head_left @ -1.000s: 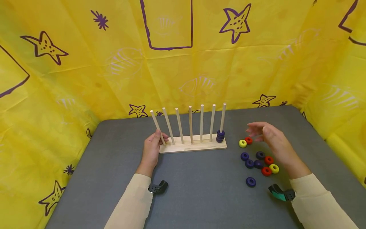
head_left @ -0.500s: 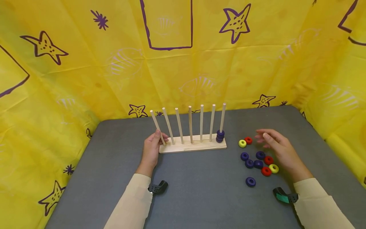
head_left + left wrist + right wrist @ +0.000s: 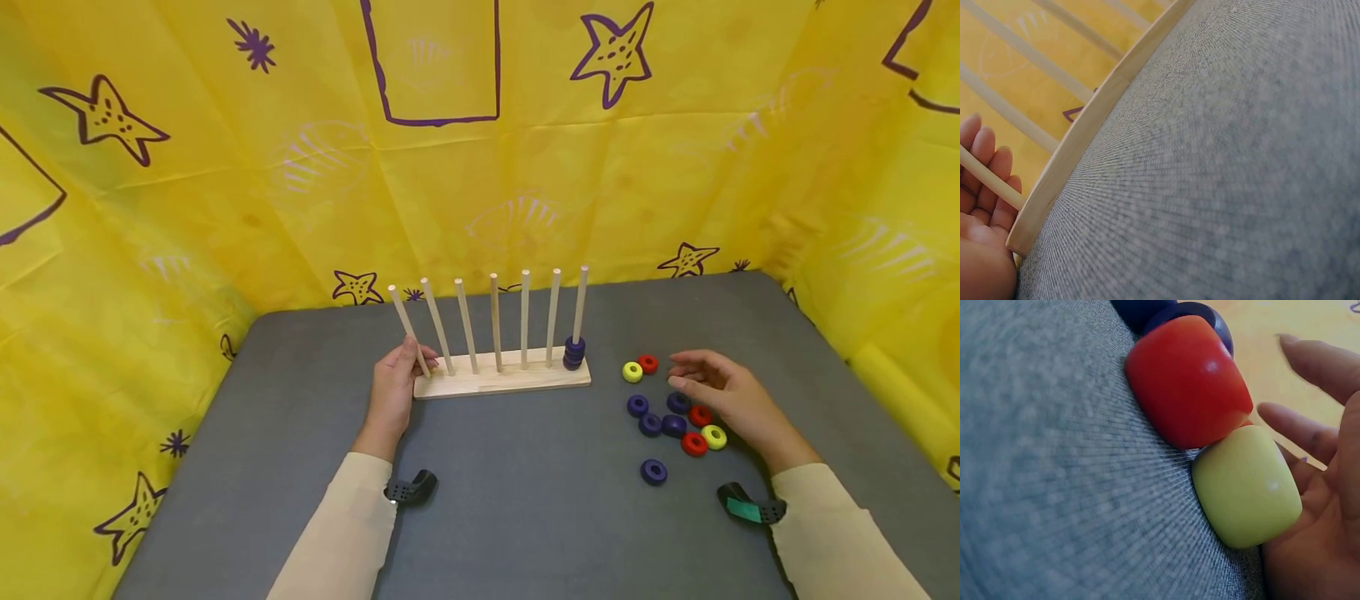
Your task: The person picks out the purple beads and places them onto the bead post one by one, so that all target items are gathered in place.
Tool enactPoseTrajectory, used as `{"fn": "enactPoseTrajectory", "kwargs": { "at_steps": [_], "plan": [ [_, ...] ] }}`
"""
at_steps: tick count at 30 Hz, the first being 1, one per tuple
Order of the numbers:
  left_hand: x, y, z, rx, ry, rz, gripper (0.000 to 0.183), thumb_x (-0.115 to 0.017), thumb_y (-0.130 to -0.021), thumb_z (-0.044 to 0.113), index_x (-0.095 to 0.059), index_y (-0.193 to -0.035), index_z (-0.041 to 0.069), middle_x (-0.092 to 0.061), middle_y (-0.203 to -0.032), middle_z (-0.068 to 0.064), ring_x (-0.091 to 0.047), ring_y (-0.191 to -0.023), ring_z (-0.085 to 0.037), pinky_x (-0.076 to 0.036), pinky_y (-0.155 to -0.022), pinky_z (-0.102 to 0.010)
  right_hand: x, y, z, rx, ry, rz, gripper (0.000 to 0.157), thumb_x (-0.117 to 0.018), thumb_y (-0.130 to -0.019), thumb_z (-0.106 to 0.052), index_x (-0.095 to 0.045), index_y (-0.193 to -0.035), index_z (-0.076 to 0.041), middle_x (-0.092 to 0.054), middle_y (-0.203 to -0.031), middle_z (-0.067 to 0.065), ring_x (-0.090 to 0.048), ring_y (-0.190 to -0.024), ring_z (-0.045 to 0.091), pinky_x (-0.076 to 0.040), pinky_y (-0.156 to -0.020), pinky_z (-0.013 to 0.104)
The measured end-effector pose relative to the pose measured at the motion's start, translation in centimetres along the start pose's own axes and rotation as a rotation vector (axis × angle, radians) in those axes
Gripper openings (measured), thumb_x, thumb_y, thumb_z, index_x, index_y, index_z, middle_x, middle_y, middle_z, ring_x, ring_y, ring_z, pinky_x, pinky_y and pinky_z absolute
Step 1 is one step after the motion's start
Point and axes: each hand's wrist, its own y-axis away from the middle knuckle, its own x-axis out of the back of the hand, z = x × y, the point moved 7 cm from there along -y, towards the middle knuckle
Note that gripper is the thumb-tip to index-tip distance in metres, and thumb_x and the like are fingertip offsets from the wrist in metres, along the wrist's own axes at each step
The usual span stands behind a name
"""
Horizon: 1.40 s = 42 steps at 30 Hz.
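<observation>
yellow bead (image 3: 1247,487) partly hiding right hand (image 3: 1329,500), blue bead (image 3: 1140,311) cropped

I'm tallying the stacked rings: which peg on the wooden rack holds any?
The rightmost peg, at the end away from the left hand: dark blue rings circle its foot; the other six pegs are bare.

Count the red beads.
3: a far red bead beside the far yellow bead; a middle red bead and a near red bead beside the near yellow bead. The right hand could hide more.
</observation>
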Motion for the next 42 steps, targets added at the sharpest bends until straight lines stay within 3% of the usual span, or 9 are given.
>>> {"fn": "enactPoseTrajectory", "kwargs": {
  "at_steps": [4, 9, 19, 23, 29, 42],
  "plan": [
    [0.0, 0.0, 0.0, 0.007, -0.008, -0.001, 0.057, -0.05, -0.119, 0.035, -0.07, -0.103, -0.016, -0.072, -0.091, -0.012, -0.067, -0.092, -0.025, -0.053, -0.089, -0.031, -0.2, -0.2, 0.0, 0.027, 0.029, -0.012, 0.046, -0.077, -0.106, -0.016, -0.062, -0.146, 0.0, -0.069, -0.13, 0.02, -0.065, -0.105, 0.013, -0.055, -0.084, 0.019],
    [-0.1, 0.0, 0.1, 0.005, -0.006, -0.002, 0.056, -0.05, -0.119, 0.035, -0.07, -0.104, -0.016, -0.072, -0.093, -0.015, -0.068, -0.092, -0.025, -0.053, -0.089, -0.031, -0.5, -0.4, 0.3, 0.038, 0.078, -0.079, 0.049, -0.082, -0.101, -0.013, -0.064, -0.145, -0.003, -0.071, -0.132, 0.018, -0.063, -0.11, 0.02, -0.051, -0.088, 0.019],
    [0.0, -0.1, 0.0, -0.001, -0.008, -0.002, 0.056, -0.05, -0.119, 0.035, -0.07, -0.104, -0.015, -0.072, -0.093, -0.017, -0.068, -0.092, -0.026, -0.054, -0.089, -0.032, -0.2, -0.1, 0.1, 0.04, 0.024, -0.201, 0.049, -0.078, -0.102, -0.007, -0.062, -0.148, -0.002, -0.066, -0.141, 0.02, -0.063, -0.115, 0.018, -0.054, -0.091, 0.024],
    [0.0, -0.1, 0.0, -0.001, -0.007, -0.001, 0.056, -0.049, -0.119, 0.035, -0.07, -0.103, -0.015, -0.072, -0.094, -0.018, -0.069, -0.093, -0.024, -0.054, -0.089, -0.032, -0.1, -0.4, 0.5, -0.019, 0.056, -0.179, 0.046, -0.078, -0.104, -0.013, -0.063, -0.147, -0.003, -0.066, -0.141, 0.019, -0.062, -0.111, 0.021, -0.056, -0.086, 0.027],
    [0.0, -0.2, 0.0, 0.001, 0.0, 0.004, 0.056, -0.049, -0.119, 0.034, -0.069, -0.104, -0.016, -0.072, -0.094, -0.019, -0.069, -0.092, -0.025, -0.054, -0.089, -0.031, 0.2, -0.7, 1.1, -0.079, 0.112, -0.099, 0.046, -0.079, -0.105, -0.02, -0.064, -0.145, -0.002, -0.065, -0.14, 0.019, -0.062, -0.108, 0.022, -0.054, -0.085, 0.022],
    [-0.1, -0.1, 0.1, 0.0, 0.002, 0.003, 0.055, -0.049, -0.119, 0.031, -0.068, -0.104, -0.018, -0.072, -0.092, -0.014, -0.069, -0.091, -0.022, -0.054, -0.089, -0.031, 0.4, -0.6, 0.6, -0.056, 0.198, -0.05, 0.038, -0.081, -0.103, -0.022, -0.072, -0.135, -0.004, -0.065, -0.134, 0.018, -0.063, -0.105, 0.024, -0.052, -0.084, 0.022]
  ]
}}
